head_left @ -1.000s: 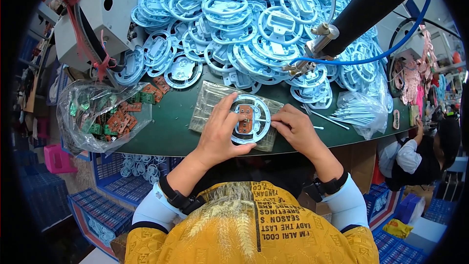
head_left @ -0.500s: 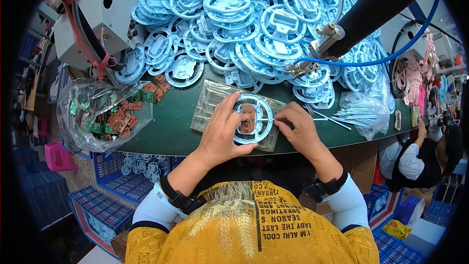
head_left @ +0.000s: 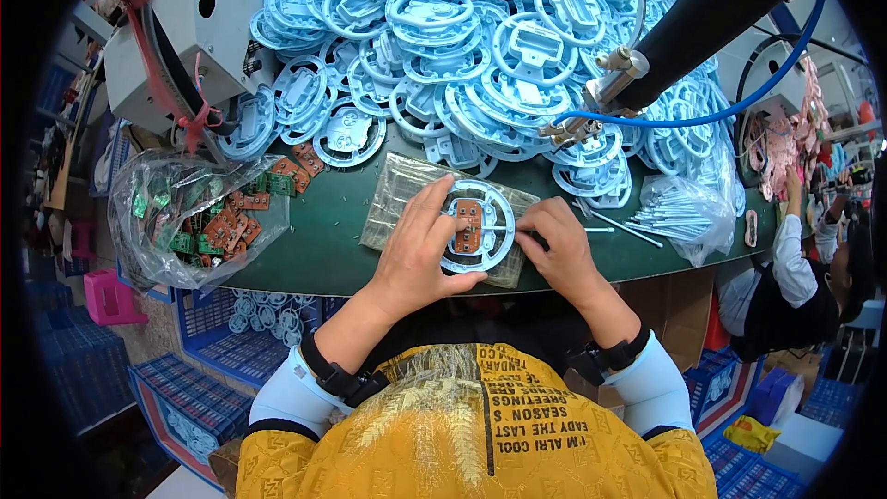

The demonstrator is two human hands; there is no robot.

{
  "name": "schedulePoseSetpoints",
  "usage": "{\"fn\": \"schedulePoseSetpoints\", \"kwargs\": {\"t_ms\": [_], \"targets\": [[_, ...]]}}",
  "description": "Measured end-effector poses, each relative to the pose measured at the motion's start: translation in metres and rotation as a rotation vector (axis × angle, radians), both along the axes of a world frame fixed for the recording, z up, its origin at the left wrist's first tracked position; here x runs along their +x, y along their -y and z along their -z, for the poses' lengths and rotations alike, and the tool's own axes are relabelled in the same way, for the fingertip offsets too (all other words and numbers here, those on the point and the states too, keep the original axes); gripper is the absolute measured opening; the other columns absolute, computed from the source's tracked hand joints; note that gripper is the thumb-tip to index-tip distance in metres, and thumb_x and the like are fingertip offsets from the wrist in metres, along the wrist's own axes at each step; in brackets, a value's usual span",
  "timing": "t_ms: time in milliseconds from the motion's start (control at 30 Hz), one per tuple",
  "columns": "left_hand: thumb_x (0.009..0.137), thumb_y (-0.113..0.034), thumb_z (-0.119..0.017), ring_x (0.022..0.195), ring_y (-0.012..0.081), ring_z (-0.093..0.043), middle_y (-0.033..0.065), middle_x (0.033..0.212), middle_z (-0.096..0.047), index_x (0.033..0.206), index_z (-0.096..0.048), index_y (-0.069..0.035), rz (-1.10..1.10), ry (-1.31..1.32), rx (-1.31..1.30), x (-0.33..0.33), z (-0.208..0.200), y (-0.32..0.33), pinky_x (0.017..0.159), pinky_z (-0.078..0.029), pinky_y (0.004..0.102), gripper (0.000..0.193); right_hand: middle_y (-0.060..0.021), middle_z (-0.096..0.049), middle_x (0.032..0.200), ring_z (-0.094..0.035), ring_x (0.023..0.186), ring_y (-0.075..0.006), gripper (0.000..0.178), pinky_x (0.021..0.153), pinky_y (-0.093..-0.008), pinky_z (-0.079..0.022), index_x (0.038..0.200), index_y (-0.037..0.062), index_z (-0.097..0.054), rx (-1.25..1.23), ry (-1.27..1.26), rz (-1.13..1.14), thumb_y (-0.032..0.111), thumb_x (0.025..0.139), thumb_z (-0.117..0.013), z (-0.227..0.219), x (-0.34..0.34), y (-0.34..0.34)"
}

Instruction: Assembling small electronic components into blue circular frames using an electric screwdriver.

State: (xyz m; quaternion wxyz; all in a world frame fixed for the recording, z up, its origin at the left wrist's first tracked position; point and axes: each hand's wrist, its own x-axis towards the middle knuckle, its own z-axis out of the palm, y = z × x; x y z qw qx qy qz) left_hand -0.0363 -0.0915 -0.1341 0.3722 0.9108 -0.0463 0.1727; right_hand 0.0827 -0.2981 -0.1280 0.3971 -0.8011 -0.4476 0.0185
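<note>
My left hand [head_left: 418,245] is closed around the left side of a light blue plastic ring part [head_left: 508,229], with its fingers along the rim and its thumb at the near edge. A small brown circuit board [head_left: 468,227] sits in the middle of this part. The part rests on a flat, wrapped pad [head_left: 381,212] on the green table. At the right rim, my right hand [head_left: 560,245] has its thumb and forefinger pinched together. A thin white stick [head_left: 601,230] juts out beyond that hand, in line with the pinch; the fingers cover the rest of it.
Light blue ring parts [head_left: 443,46] are heaped across the back. A clear bag of circuit boards [head_left: 217,222] lies left, and bagged white sticks [head_left: 679,212] lie right. A black tool arm [head_left: 702,28] with a blue hose reaches in from upper right. A co-worker [head_left: 785,277] is at far right.
The white stick shows less length right of my right hand, and that hand has shifted very slightly. My left hand and the ring part stay put. The co-worker's arm has reached farther forward.
</note>
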Motion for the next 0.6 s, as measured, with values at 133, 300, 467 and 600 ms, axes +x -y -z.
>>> {"fn": "schedulePoseSetpoints", "kwargs": {"t_ms": [133, 300, 467, 600], "targets": [[0.056, -0.025, -0.093, 0.134, 0.0469, -0.043, 0.0282, 0.148, -0.040, 0.107, -0.058, -0.004, 0.002, 0.002, -0.001, 0.000, -0.001, 0.000, 0.108, -0.041, 0.0493, 0.065, -0.0090, -0.062, 0.094, -0.060, 0.094, -0.0295, 0.020, 0.080, -0.0384, -0.048, 0.091, 0.0041, -0.064, 0.025, 0.120, 0.056, -0.001, 0.074, -0.072, -0.022, 0.005, 0.006], [0.056, -0.025, -0.093, 0.133, 0.0470, -0.044, 0.0282, 0.148, -0.040, 0.107, -0.058, -0.004, 0.000, 0.010, 0.013, -0.001, -0.001, 0.000, 0.108, -0.040, 0.0495, 0.066, -0.0122, -0.061, 0.111, -0.056, 0.115, -0.0245, 0.040, 0.097, -0.0385, -0.045, 0.119, -0.0001, -0.053, 0.756, 0.190, 0.342, 0.003, 0.082, -0.067, -0.097, 0.053, -0.009], [0.055, -0.026, -0.094, 0.133, 0.0464, -0.044, 0.0282, 0.148, -0.040, 0.108, -0.059, -0.003, 0.005, 0.019, 0.026, -0.003, -0.002, 0.000, 0.107, -0.041, 0.0499, 0.067, -0.0102, -0.065, 0.091, -0.067, 0.085, -0.0192, 0.042, 0.085, -0.0334, -0.052, 0.125, -0.0027, -0.052, 0.807, -0.316, -0.033, 0.010, 0.087, -0.065, -0.144, 0.097, -0.044], [0.056, -0.027, -0.094, 0.134, 0.0460, -0.044, 0.0286, 0.148, -0.040, 0.107, -0.058, -0.003, 0.006, 0.017, 0.029, -0.005, -0.001, 0.000, 0.109, -0.039, 0.0503, 0.067, -0.0126, -0.062, 0.090, -0.069, 0.077, -0.0247, 0.047, 0.074, -0.0396, -0.060, 0.126, -0.0097, -0.051, 0.733, -0.160, -0.017, 0.016, 0.089, -0.063, -0.173, 0.090, -0.054]]}}
